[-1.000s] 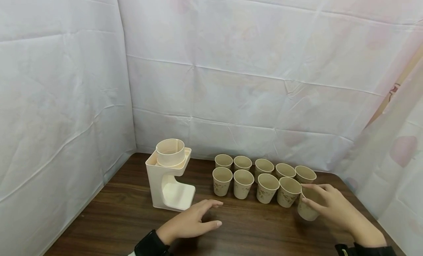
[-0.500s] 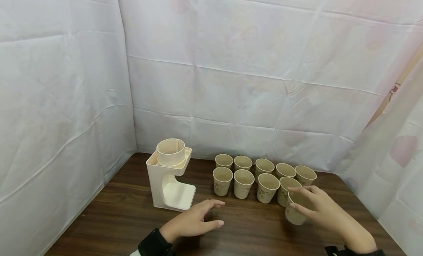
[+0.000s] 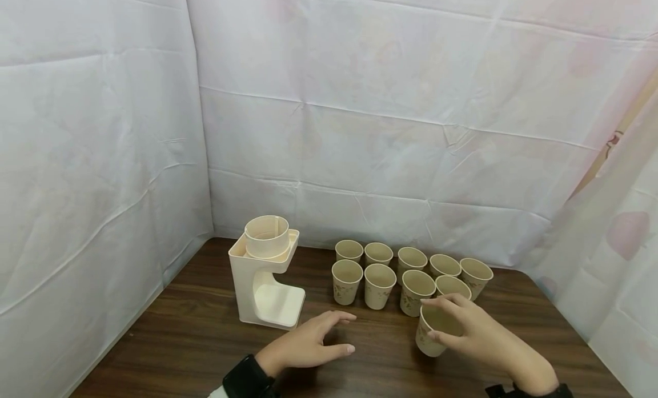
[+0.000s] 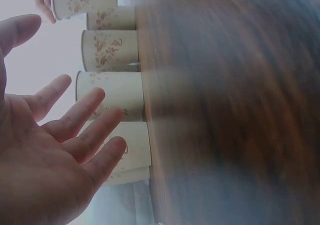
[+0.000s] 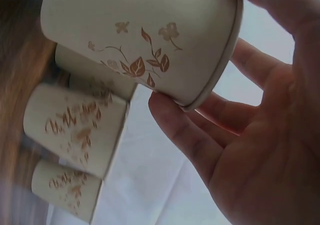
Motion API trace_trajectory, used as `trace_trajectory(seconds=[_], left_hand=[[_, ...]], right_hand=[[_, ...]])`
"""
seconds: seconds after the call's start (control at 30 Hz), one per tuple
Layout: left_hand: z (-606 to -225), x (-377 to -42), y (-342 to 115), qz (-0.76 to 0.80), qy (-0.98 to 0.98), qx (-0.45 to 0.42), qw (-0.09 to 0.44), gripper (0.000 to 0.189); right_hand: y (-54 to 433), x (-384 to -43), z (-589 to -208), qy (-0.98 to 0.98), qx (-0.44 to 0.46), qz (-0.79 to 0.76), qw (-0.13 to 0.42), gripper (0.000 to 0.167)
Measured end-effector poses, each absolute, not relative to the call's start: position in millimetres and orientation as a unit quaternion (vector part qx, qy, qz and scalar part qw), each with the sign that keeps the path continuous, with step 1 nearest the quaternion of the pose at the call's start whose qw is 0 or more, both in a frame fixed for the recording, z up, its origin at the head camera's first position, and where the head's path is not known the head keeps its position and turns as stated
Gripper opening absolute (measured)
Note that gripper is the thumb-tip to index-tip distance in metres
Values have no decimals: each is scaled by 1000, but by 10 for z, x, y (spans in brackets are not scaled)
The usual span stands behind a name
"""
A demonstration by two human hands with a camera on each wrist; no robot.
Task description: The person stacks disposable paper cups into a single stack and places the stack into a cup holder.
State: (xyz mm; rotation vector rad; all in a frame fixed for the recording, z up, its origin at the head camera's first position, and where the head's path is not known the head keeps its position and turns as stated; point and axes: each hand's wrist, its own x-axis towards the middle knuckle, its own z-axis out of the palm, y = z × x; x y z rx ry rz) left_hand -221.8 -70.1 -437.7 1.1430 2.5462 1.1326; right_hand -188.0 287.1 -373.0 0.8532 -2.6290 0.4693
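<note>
A beige paper cup with brown leaf and flower prints is pinched near its rim between the thumb and fingers of my right hand. The right wrist view shows this cup tilted slightly, its printed side toward the camera. My left hand hovers over the table in front of a cream-coloured stand, fingers extended and thumb apart. Nothing lies in that left palm. Behind the held cup stand two rows of matching paper cups, upright with mouths up; my right hand partly covers one front cup.
The cream stand, left of the cups, has a cut-out front, a flat base plate and a round open cylinder on top. Everything stands on a dark wood-grain table. White cloth hangs behind and at both sides.
My right hand has carried the paper cup leftward from the right end of the front row, now before the other cups. My left hand has shifted slightly right.
</note>
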Motion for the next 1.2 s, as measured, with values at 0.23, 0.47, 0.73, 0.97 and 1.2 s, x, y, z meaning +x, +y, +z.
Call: trace_trajectory(seconds=[0.23,0.47,0.73,0.97,1.2], left_hand=[[-4397,-2216,-652,377,838,391,51,59],[-4426,-2234,-593,379,836,393,54,62],[-4424,-2241,-530,378,826,414,59,59],[-4407,-2234,-488,386,818,419,74,60],[-4370,-2226,-435,407,805,420,105,60]], right_hand=[[2696,-1888,-3783,-910,343,175,156,48],[2520,-1925,-3844,-887,387,176,179,51],[2339,-1920,-3898,-855,446,186,188,54],[2239,-1887,-3913,-858,442,195,173,58],[2164,-1869,-3908,-857,444,203,164,60]])
